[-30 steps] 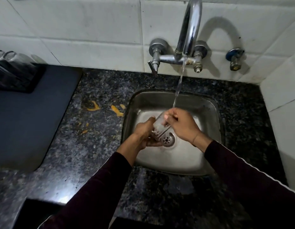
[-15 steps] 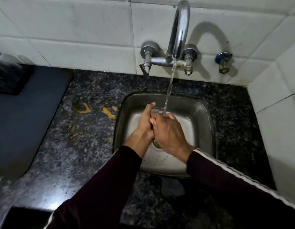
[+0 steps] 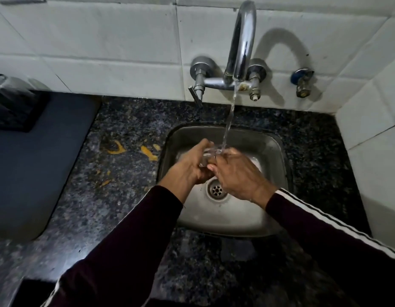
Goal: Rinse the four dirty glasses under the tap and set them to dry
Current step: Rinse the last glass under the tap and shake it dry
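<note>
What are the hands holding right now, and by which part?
A clear glass, clasped around its sides between the left hand and right hand, under the tap's stream.

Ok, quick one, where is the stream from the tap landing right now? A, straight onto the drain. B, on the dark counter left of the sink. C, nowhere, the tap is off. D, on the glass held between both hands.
D: the water runs down from the tap and hits the rim of the glass, which the left hand and right hand hold together above the drain.
</note>
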